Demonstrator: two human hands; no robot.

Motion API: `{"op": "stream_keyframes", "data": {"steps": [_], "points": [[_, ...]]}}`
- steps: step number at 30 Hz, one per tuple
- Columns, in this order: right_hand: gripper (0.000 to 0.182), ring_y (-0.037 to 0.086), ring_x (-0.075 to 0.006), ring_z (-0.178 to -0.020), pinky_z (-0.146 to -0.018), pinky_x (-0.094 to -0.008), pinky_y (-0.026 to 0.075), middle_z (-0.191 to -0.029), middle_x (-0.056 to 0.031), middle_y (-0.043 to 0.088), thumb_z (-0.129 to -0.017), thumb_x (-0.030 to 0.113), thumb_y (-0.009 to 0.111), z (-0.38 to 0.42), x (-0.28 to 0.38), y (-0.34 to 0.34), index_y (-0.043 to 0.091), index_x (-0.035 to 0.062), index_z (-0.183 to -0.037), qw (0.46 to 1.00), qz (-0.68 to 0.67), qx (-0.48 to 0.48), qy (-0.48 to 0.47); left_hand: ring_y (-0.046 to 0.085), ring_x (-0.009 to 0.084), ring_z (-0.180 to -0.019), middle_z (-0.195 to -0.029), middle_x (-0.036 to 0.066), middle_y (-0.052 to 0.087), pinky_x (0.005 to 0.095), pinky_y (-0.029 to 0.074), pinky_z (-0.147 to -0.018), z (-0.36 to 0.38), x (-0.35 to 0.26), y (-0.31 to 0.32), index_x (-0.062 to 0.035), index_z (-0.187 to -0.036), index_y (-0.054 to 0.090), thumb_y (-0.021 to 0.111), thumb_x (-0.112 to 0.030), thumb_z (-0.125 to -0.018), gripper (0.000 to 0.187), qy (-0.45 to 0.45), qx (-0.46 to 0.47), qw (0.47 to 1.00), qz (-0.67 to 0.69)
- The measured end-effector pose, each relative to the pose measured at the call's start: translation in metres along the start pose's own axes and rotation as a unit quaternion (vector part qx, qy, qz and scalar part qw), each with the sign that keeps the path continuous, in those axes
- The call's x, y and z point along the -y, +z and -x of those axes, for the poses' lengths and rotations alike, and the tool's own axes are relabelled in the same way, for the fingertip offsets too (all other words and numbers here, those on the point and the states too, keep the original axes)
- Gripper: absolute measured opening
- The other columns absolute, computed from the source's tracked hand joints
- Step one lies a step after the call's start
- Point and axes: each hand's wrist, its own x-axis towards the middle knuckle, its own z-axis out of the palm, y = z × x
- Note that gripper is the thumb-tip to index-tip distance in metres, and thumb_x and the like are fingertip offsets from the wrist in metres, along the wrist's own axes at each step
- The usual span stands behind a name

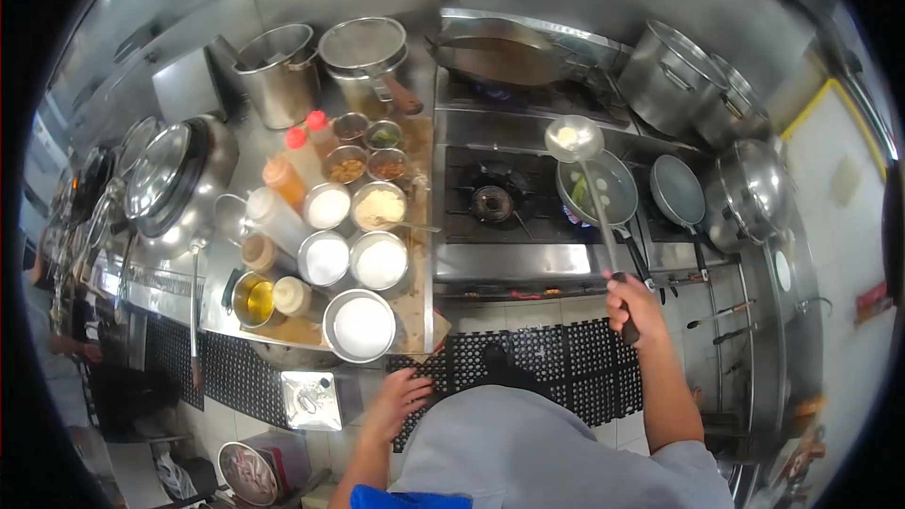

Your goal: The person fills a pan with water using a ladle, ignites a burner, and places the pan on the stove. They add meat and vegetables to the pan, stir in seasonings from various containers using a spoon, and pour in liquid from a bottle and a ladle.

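My right hand (634, 309) is closed around the black handle of a long steel ladle (601, 203). The ladle's bowl, with something pale in it, hangs over the upper left edge of a grey frying pan (622, 190). Green pieces and pale round pieces lie in that pan, and a blue flame shows under its left side. My left hand (406, 394) holds nothing, its fingers apart, below the counter's front edge. Nearest to it is a steel bowl of white powder (365, 326) on the counter.
Bowls of powders and spices and squeeze bottles (275, 217) crowd the left counter. A large wok (500, 52) stands at the back burner. Right of the pan are a second grey pan (677, 190) and tall pots (671, 80). A person (66, 358) is at far left.
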Motion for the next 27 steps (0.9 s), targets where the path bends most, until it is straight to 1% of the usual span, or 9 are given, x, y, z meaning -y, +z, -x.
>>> {"op": "stream_keyframes", "data": {"steps": [6, 11, 19, 20, 22, 23, 25, 26, 27], "points": [[0.013, 0.042, -0.0073, -0.042, -0.035, -0.0237, 0.037, -0.06, 0.0014, 0.047, -0.083, 0.014, 0.055, -0.049, 0.015, -0.09, 0.047, 0.0069, -0.089, 0.983, 0.15, -0.102, -0.033, 0.051, 0.0204, -0.1, -0.116, 0.009, 0.054, 0.0348, 0.04, -0.086, 0.022, 0.004, -0.111, -0.0088, -0.123, 0.045, 0.05, -0.038, -0.089, 0.045, 0.142, -0.263, 0.945, 0.133], [0.019, 0.047, -0.009, -0.043, -0.035, -0.0258, 0.038, -0.058, -0.0013, 0.049, -0.081, 0.015, 0.055, -0.096, 0.0, -0.163, 0.051, 0.0027, -0.096, 0.935, 0.322, -0.146, -0.033, 0.048, 0.0201, -0.101, -0.113, 0.007, 0.054, 0.0354, 0.037, -0.087, 0.005, -0.021, -0.113, -0.0097, -0.119, 0.048, 0.051, -0.038, -0.089, 0.042, 0.214, -0.264, 0.926, 0.166], [0.052, 0.055, -0.0422, -0.1, -0.089, -0.0459, 0.043, -0.103, -0.03, 0.058, -0.079, 0.02, 0.057, -0.119, 0.006, -0.207, 0.044, -0.0035, -0.124, 0.711, 0.656, -0.238, -0.087, 0.051, 0.0192, -0.091, -0.103, 0.005, 0.057, 0.0356, 0.038, -0.082, -0.008, -0.035, -0.064, -0.0111, -0.111, 0.051, 0.057, -0.036, -0.085, 0.036, 0.217, -0.282, 0.928, 0.11], [0.052, 0.055, -0.0422, -0.1, -0.089, -0.0459, 0.043, -0.103, -0.03, 0.058, -0.079, 0.02, 0.057, -0.129, -0.001, -0.225, 0.044, -0.0035, -0.124, 0.712, 0.655, -0.238, -0.087, 0.051, 0.0192, -0.091, -0.103, 0.005, 0.057, 0.0356, 0.038, -0.082, -0.011, -0.035, -0.06, -0.0111, -0.111, 0.051, 0.057, -0.036, -0.085, 0.036, 0.217, -0.283, 0.928, 0.109], [0.04, 0.059, -0.0228, -0.048, -0.045, -0.0337, 0.048, -0.07, -0.0162, 0.062, -0.079, 0.015, 0.058, -0.157, -0.029, -0.275, 0.05, -0.0033, -0.113, 0.544, 0.722, -0.248, -0.347, 0.052, 0.019, -0.089, -0.1, 0.004, 0.058, 0.0356, 0.039, -0.081, -0.015, -0.034, -0.053, -0.0114, -0.107, 0.052, 0.058, -0.034, -0.084, 0.032, 0.21, -0.287, 0.929, 0.102], [0.04, 0.059, -0.0228, -0.048, -0.045, -0.0337, 0.048, -0.07, -0.0162, 0.062, -0.079, 0.015, 0.058, -0.165, -0.038, -0.285, 0.05, -0.0033, -0.113, 0.545, 0.722, -0.248, -0.347, 0.052, 0.019, -0.089, -0.1, 0.004, 0.058, 0.0356, 0.039, -0.081, -0.016, -0.035, -0.046, -0.0114, -0.107, 0.052, 0.058, -0.034, -0.084, 0.032, 0.21, -0.288, 0.929, 0.101], [0.03, 0.055, -0.0163, -0.046, -0.039, -0.0304, 0.043, -0.065, -0.0083, 0.058, -0.082, 0.016, 0.057, -0.169, -0.041, -0.288, 0.052, 0.0001, -0.106, 0.765, 0.595, -0.193, -0.154, 0.053, 0.0188, -0.087, -0.097, 0.003, 0.058, 0.036, 0.039, -0.08, -0.016, -0.037, -0.032, -0.0116, -0.105, 0.052, 0.058, -0.032, -0.084, 0.03, 0.206, -0.302, 0.927, 0.083], [0.03, 0.055, -0.0163, -0.046, -0.039, -0.0304, 0.043, -0.065, -0.0083, 0.058, -0.082, 0.016, 0.057, -0.169, -0.042, -0.291, 0.052, 0.0001, -0.106, 0.764, 0.596, -0.193, -0.154, 0.053, 0.0188, -0.087, -0.097, 0.003, 0.058, 0.036, 0.039, -0.08, -0.017, -0.036, -0.03, -0.0116, -0.105, 0.052, 0.058, -0.032, -0.084, 0.03, 0.205, -0.302, 0.927, 0.084], [0.026, 0.056, -0.0169, -0.05, -0.044, -0.0312, 0.046, -0.066, -0.0072, 0.057, -0.083, 0.017, 0.056, -0.15, -0.026, -0.263, 0.054, 0.0012, -0.103, 0.88, 0.449, -0.144, -0.062, 0.053, 0.0185, -0.086, -0.096, 0.003, 0.058, 0.0355, 0.04, -0.079, -0.019, -0.034, -0.028, -0.012, -0.105, 0.051, 0.058, -0.032, -0.083, 0.03, 0.203, -0.301, 0.929, 0.077]]}}
